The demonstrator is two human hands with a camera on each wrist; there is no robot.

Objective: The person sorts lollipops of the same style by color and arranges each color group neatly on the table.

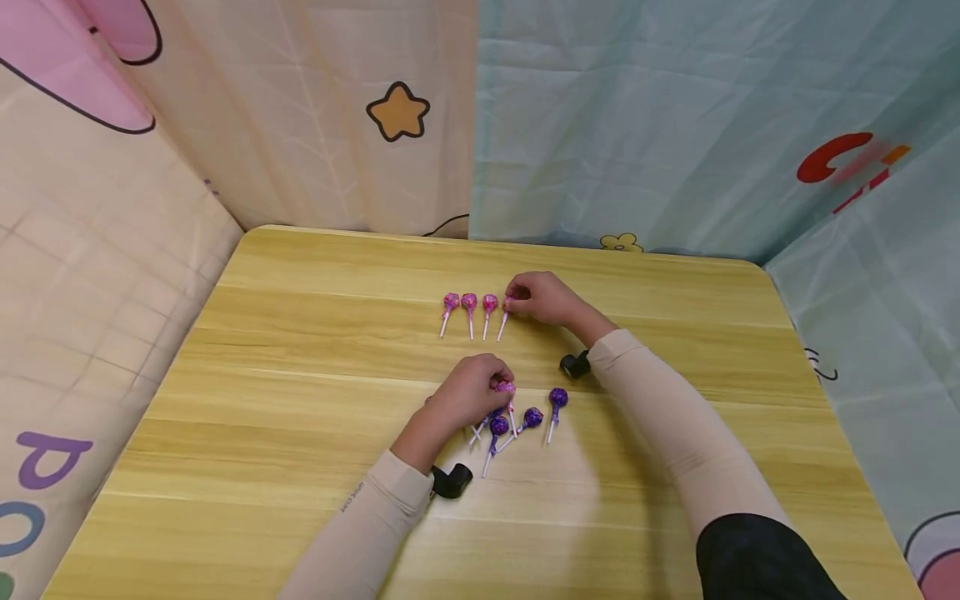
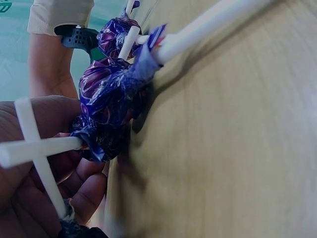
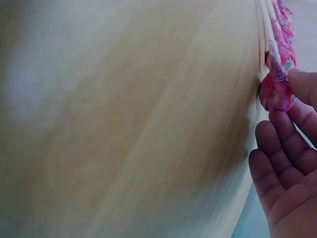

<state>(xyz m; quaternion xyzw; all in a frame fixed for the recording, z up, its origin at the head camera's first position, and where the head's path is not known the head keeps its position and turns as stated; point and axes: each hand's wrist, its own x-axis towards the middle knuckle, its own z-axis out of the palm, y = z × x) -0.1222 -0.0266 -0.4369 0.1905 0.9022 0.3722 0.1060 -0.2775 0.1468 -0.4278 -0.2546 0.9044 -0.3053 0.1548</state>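
Three pink lollipops (image 1: 469,303) lie in a row on the wooden table (image 1: 300,375). My right hand (image 1: 517,301) pinches a fourth pink lollipop (image 3: 274,92) at the row's right end, its head against the tabletop. Nearer to me, my left hand (image 1: 497,382) grips a pink lollipop (image 1: 506,387) by its head, over a loose cluster of purple lollipops (image 1: 532,417). In the left wrist view the purple wrappers (image 2: 109,94) and crossed white sticks (image 2: 37,148) lie right against my palm.
Patterned cloth walls (image 1: 675,125) close in the table on the left, back and right. A black cable (image 1: 446,223) shows at the back edge. Black wrist mounts (image 1: 452,481) sit on both sleeves. Bare wood spreads to the left and right of the lollipops.
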